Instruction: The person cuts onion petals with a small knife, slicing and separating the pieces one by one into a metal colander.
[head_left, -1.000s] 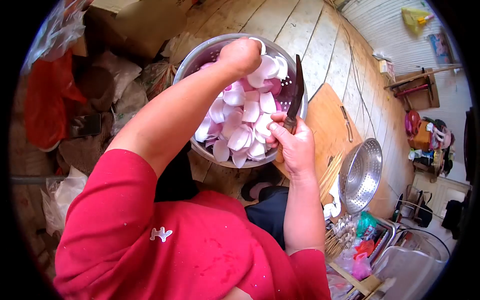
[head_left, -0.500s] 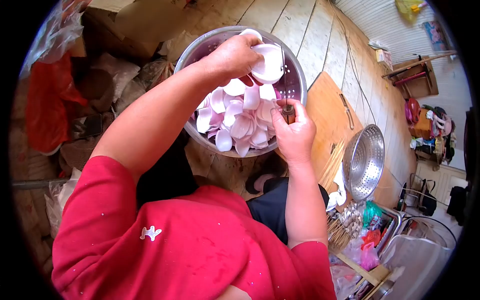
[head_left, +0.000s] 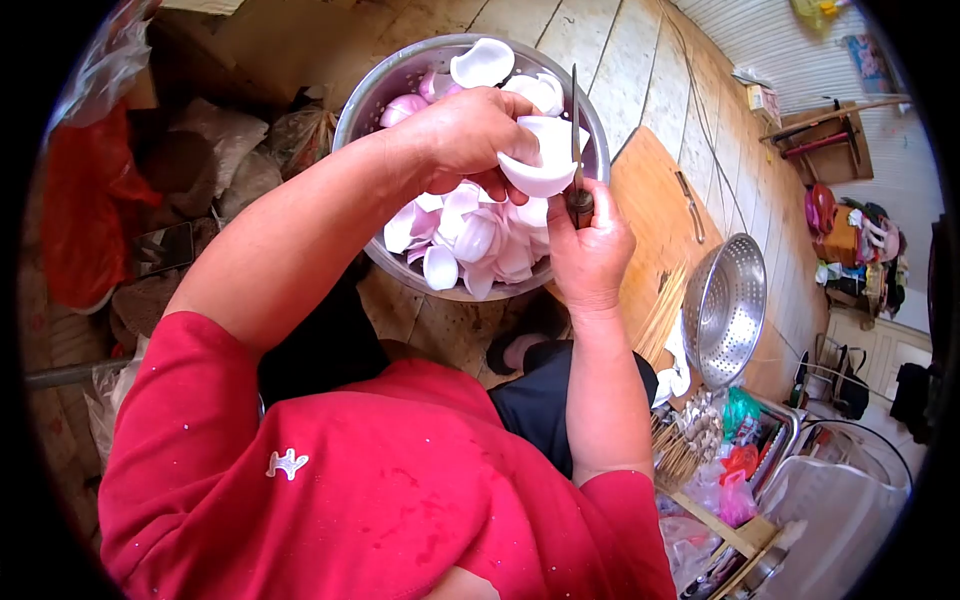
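My left hand (head_left: 478, 138) is closed on a curved onion piece (head_left: 545, 170), white inside, held above a metal colander (head_left: 347, 118). In my right hand (head_left: 592, 255) is a knife (head_left: 575, 130), gripped by its dark wooden handle with the blade pointing away from me. The blade stands against the right side of the held piece; whether it has cut in, I cannot tell. Below my hands, many pink and white onion layers (head_left: 475, 238) fill the near part of the colander. Larger onion pieces (head_left: 483, 63) lie toward its far rim, partly hidden by my left hand.
Right of the colander, a wooden board (head_left: 650, 200) carries another knife (head_left: 690, 207) and thin skewers (head_left: 662, 315). A second metal colander (head_left: 725, 310) stands tilted there. Filled skewers (head_left: 690, 435) and plastic bags lie nearer. Bags, including a red one (head_left: 85, 220), crowd the left.
My left hand has tilted the onion piece, so its hollow now shows beside the blade. The knife has turned slightly upright. The whole view has shifted a little.
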